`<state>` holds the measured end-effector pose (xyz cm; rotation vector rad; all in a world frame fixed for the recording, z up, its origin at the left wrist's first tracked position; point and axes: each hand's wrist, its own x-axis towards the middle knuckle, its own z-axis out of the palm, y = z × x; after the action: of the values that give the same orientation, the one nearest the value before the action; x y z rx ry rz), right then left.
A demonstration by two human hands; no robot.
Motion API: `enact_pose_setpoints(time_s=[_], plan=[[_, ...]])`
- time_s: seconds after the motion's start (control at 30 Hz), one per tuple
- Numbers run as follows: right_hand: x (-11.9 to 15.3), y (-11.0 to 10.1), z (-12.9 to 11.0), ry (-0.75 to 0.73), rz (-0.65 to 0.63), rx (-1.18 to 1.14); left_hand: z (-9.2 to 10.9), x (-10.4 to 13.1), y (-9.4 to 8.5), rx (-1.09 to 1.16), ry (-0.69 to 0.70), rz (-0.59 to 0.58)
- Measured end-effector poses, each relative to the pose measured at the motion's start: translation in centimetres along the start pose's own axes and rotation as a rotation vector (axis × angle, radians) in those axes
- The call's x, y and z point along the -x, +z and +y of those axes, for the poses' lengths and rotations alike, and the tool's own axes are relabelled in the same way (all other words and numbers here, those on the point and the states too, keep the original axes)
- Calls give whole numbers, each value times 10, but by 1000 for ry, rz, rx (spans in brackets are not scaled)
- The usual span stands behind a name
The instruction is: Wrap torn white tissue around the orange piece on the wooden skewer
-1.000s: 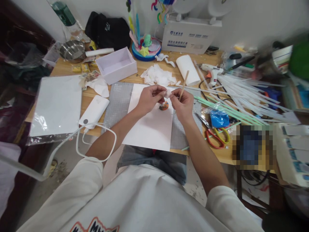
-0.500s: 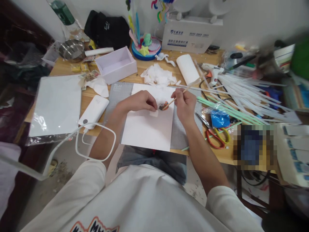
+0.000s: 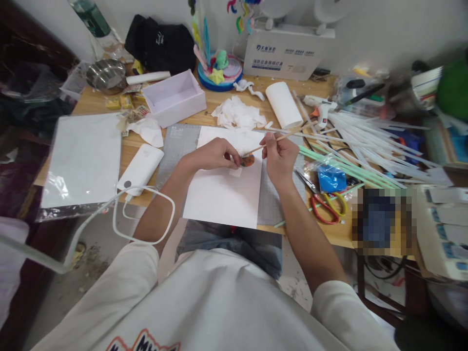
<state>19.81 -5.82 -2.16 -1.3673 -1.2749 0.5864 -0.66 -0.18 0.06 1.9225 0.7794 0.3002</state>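
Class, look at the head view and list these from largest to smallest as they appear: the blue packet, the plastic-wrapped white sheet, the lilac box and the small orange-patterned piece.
1. Plastic-wrapped white sheet
2. Lilac box
3. Blue packet
4. Small orange-patterned piece, partly hidden

a black bag (image 3: pixel 164 46) lies behind a lilac box (image 3: pixel 181 108).

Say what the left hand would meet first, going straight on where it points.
Probably the small, roundish orange-and-dark piece right by the fingertips of the left hand; whether they touch is hard to tell.
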Motion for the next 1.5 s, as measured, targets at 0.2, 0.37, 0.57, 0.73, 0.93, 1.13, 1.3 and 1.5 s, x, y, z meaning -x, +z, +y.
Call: enact_pose_setpoints(time_s=[0.2, 0.37, 0.57, 0.73, 0.93, 1.13, 1.3, 1.5], plan=[[3, 0, 3, -42, 36, 20, -4, -2, 1, -20, -13, 56], [4, -1, 1, -54, -45, 55, -7, -2, 0, -45, -15, 88], [3, -2, 3, -51, -9, 68, -3, -1, 0, -51, -32, 85], [2, -2, 2, -50, 1, 74, -1, -1, 0, -40, -25, 78], [2, -1, 2, -40, 5, 60, -4, -3, 4, -41, -25, 128], [2, 0, 6, -37, 0, 74, -6, -9, 15, -87, -51, 254], [2, 0, 7, -57, 7, 85, -8, -12, 24, -108, -78, 322], [4, -2, 4, -131, 95, 126, -7, -15, 33, -116, -154, 365]])
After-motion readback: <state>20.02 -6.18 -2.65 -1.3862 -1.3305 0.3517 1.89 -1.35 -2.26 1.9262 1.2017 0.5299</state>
